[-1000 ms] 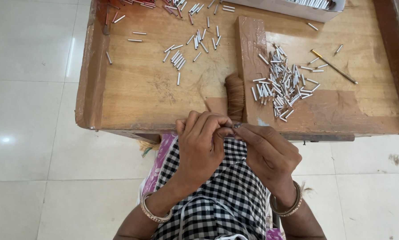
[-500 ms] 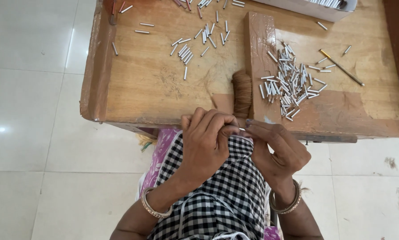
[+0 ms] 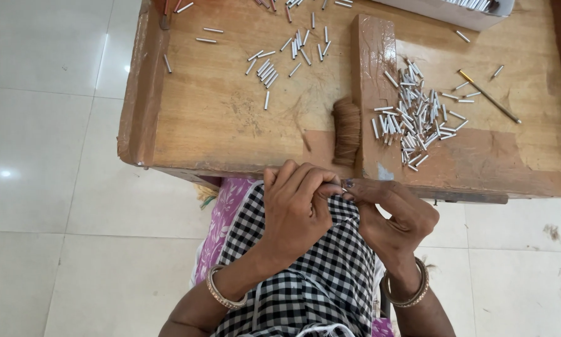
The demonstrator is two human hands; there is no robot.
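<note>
My left hand (image 3: 299, 206) and my right hand (image 3: 396, 215) meet fingertip to fingertip just below the near edge of a low wooden table (image 3: 218, 118), over my checked cloth (image 3: 318, 274). Between the fingertips is a small silvery piece (image 3: 344, 189), mostly hidden; both hands pinch it. A spool of brown thread (image 3: 346, 130) lies on the table just above my hands. To its right a heap of short silver tubes (image 3: 414, 115) rests on a raised wooden block (image 3: 373, 50).
More silver tubes (image 3: 280, 56) are scattered over the table's left and far part. A thin brass-tipped stick (image 3: 489, 97) lies at the right. A white tray (image 3: 449, 11) of tubes stands at the far edge. Pale floor tiles surround the table.
The view has drifted so the table sits lower and further right. My hands stay together at the table edge, fingers shifting slightly around the small piece.
</note>
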